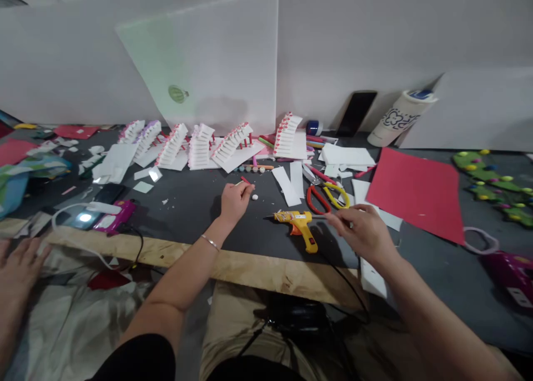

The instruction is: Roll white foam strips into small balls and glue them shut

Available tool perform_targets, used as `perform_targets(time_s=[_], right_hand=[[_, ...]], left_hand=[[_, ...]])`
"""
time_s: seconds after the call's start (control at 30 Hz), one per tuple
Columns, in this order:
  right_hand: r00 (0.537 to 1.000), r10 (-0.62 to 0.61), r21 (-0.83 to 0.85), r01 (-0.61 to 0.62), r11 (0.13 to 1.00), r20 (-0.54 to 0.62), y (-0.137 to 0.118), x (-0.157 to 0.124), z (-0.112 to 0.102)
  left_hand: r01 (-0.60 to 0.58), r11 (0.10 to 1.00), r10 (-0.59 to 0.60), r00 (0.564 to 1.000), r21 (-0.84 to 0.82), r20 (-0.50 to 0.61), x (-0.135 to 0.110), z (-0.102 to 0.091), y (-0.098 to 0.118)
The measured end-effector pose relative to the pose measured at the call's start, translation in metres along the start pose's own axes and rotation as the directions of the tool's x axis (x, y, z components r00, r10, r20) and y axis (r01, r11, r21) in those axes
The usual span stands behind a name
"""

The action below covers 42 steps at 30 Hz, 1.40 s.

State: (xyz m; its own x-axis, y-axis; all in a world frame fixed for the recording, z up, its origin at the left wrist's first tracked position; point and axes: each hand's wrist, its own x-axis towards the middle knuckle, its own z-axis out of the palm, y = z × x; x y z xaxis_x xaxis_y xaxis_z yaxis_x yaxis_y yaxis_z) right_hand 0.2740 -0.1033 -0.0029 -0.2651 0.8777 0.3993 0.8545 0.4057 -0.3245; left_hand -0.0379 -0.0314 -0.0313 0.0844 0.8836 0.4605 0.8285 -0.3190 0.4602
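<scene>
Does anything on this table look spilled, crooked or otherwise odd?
Mostly clutter: small white scraps lie scattered on the dark tabletop left of the left hand, like loose litter. The white tumbler at the back looks tilted, though the wide view may exaggerate that. I see no spilled liquid.
</scene>
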Motion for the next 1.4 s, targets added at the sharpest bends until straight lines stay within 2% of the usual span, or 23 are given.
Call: perform_targets(time_s=[0.13, 0.27, 0.4, 0.5, 0.63, 0.7, 0.77, 0.83, 0.87, 0.97, 1.03, 1.1, 1.2, 1.3, 1.37, 1.4], right_hand=[[0.999, 0.042, -0.001, -0.042, 0.999, -0.003, -0.005, 0.034, 0.010], [0.985, 0.095, -0.092, -0.083, 0.992, 0.144, -0.029, 0.074, 0.034], [0.933, 0.214, -0.247, -0.143, 0.958, 0.290, -0.050, 0.108, 0.058], [0.887, 0.260, -0.315, -0.140, 0.939, 0.381, -0.053, 0.122, 0.069], [0.885, 0.278, -0.316, -0.160, 0.935, 0.373, -0.042, 0.128, 0.067], [0.895, 0.295, -0.319, -0.186, 0.929, 0.335, -0.036, 0.127, 0.059], [0.932, 0.250, -0.299, -0.168, 0.939, 0.263, -0.034, 0.121, 0.049], [0.979, 0.093, -0.245, -0.047, 0.968, 0.181, -0.038, 0.113, 0.040], [0.989, -0.010, -0.216, 0.043, 0.975, 0.151, -0.042, 0.108, 0.037], [0.964, -0.243, -0.172, 0.258, 0.951, 0.107, -0.060, 0.090, 0.030], [0.948, -0.307, -0.161, 0.318, 0.935, 0.086, -0.070, 0.077, 0.026], [0.965, -0.257, -0.154, 0.262, 0.953, 0.055, -0.074, 0.064, 0.022], [0.995, 0.007, -0.223, 0.015, 0.975, 0.097, -0.072, 0.041, 0.019], [0.935, 0.223, -0.350, -0.119, 0.929, 0.275, -0.070, 0.018, 0.022], [0.898, 0.287, -0.358, -0.161, 0.920, 0.334, -0.070, 0.007, 0.027], [0.893, 0.302, -0.340, -0.185, 0.922, 0.332, -0.070, 0.003, 0.030]], left_hand=[[-0.063, 0.996, 0.058, 0.994, -0.057, -0.094, -0.002, 0.000, 0.008], [-0.054, 0.997, 0.047, 0.991, -0.055, -0.122, -0.003, -0.001, 0.013], [-0.060, 0.998, 0.062, 0.971, 0.017, -0.229, -0.002, -0.003, 0.011], [-0.062, 0.998, 0.056, 0.978, -0.021, -0.201, -0.002, -0.004, 0.010], [-0.078, 0.995, 0.068, 0.985, -0.060, -0.160, -0.005, -0.003, 0.011], [-0.112, 0.993, 0.106, 0.978, -0.023, -0.177, -0.006, -0.003, 0.014], [-0.148, 0.988, 0.153, 0.965, 0.038, -0.213, -0.007, -0.004, 0.017], [-0.204, 0.975, 0.220, 0.948, 0.091, -0.231, -0.008, -0.005, 0.022], [-0.244, 0.964, 0.262, 0.941, 0.105, -0.216, -0.009, -0.005, 0.025], [-0.370, 0.922, 0.384, 0.912, 0.116, -0.146, -0.011, -0.004, 0.033], [-0.414, 0.902, 0.429, 0.893, 0.122, -0.134, -0.012, -0.004, 0.036], [-0.415, 0.902, 0.430, 0.891, 0.121, -0.146, -0.012, -0.005, 0.035], [-0.315, 0.946, 0.325, 0.929, 0.081, -0.177, -0.008, -0.008, 0.026], [-0.172, 0.984, 0.178, 0.958, 0.044, -0.223, -0.002, -0.009, 0.016], [-0.127, 0.992, 0.128, 0.961, 0.018, -0.246, 0.001, -0.007, 0.010], [-0.111, 0.994, 0.109, 0.961, 0.007, -0.255, 0.002, -0.006, 0.008]])
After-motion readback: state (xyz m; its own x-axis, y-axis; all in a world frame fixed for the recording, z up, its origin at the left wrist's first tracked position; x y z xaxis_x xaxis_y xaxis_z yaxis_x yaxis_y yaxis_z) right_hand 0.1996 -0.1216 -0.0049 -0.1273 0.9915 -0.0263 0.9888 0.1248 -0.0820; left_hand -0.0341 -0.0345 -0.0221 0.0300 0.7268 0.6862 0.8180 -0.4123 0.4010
